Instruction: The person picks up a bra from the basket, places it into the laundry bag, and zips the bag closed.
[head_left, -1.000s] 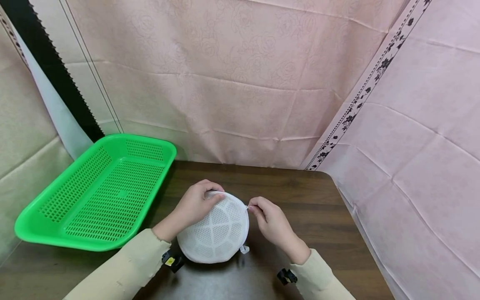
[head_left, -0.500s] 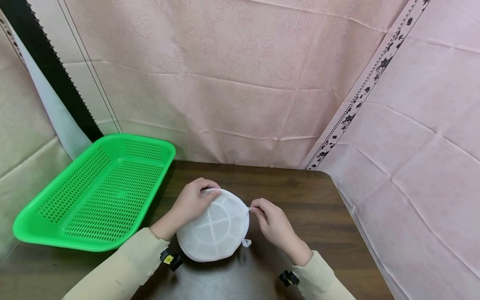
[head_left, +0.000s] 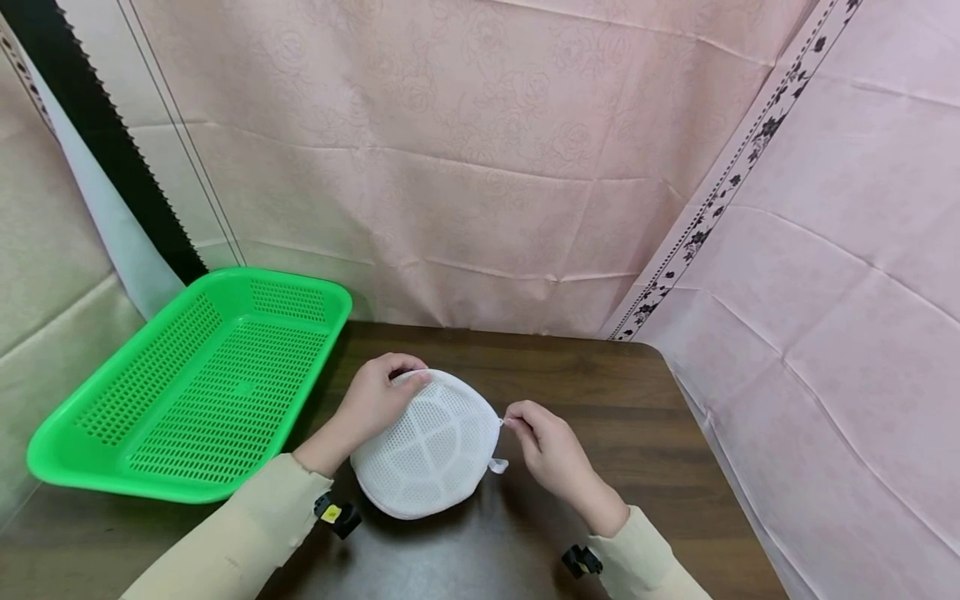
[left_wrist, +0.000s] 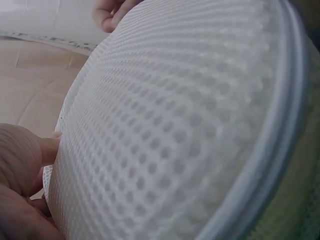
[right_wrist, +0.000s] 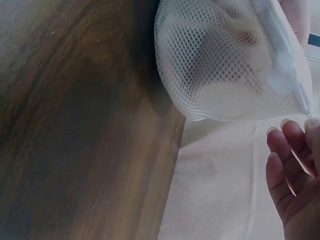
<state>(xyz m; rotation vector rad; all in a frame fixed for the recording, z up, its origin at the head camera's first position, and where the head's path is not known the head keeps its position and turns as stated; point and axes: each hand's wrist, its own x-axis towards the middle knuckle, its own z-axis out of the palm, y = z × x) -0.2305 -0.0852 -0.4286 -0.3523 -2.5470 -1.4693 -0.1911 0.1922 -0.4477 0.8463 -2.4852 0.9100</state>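
A round white mesh laundry bag [head_left: 427,454] is held tilted over the table in the head view. My left hand [head_left: 375,400] grips its upper left rim, thumb on the near face. At the rim's right side, my right hand [head_left: 552,450] pinches a small end between thumb and forefinger, drawing the rim to a point there. In the right wrist view the other fingers [right_wrist: 282,175] of that hand stand apart from the mesh. A zip-like band [left_wrist: 280,115] runs along the bag's edge in the left wrist view. Below the pinched end a small white tab [head_left: 498,466] sticks out.
On the left of the dark wooden table [head_left: 600,383] stands a green perforated plastic basket [head_left: 300,400] with nothing in it. Pale patterned cloth [head_left: 465,208] hangs behind the table and along its right side. A black wrist camera [head_left: 337,515] sits on each wrist.
My left hand has shifted a little up and left, and the bag's upper rim has tilted with it. My right hand has moved slightly right and down, still pinching the bag's end.
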